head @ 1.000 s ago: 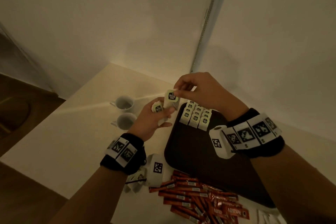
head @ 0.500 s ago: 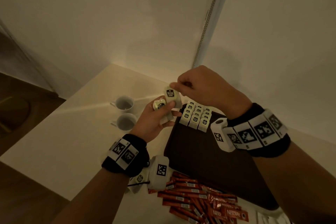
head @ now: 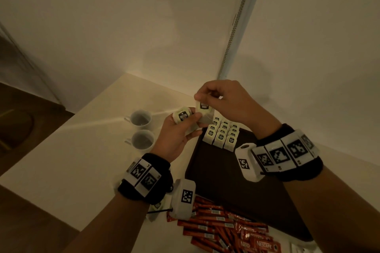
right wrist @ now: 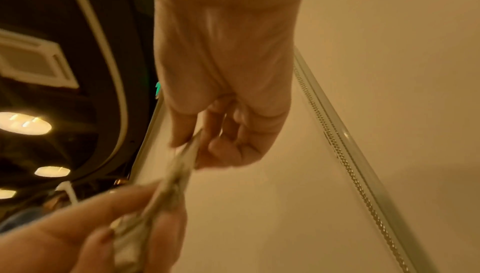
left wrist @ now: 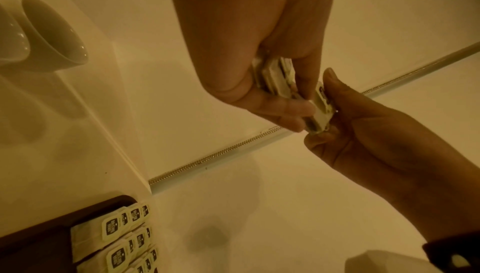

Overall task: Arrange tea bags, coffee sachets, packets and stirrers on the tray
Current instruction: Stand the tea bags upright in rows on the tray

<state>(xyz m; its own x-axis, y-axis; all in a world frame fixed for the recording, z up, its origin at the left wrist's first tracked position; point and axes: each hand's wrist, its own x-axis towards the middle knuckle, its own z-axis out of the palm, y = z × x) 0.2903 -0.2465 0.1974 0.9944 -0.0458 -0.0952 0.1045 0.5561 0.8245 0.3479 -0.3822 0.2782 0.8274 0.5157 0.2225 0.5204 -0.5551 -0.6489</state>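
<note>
Looking down from the head view, the left hand (head: 176,135) holds a small stack of tea bags (head: 183,116) above the table's (head: 82,150) edge, just left of the tray (head: 226,181); its fingers are curled round the stack, thumb across the front. The right hand (head: 224,100) pinches one bag (head: 203,109) by its top edge between thumb and forefinger, touching the stack. Three rows of bags (head: 223,135) already stand at the tray's far corner. Sachets (head: 226,230) lie loose near the tray's near edge, and two cups (head: 141,129) sit to the left.

In the left wrist view, the left hand (left wrist: 259,51) clamps the stack (left wrist: 275,76) edge-on, while the right hand's fingertips (left wrist: 331,80) nip the outer bag (left wrist: 320,113). The bags look thin, light and limp, paper over soft filling, so I judge they will flex and fan out unless squeezed flat; the stiff tag at the top seems the best hold.

In the right wrist view, blurred, the right hand (right wrist: 228,113) has its fingers curled, pinching the bag's (right wrist: 182,162) upper edge. A hard pull could probably tear the paper or drag neighbours along, so a gentle peel should suit.
</note>
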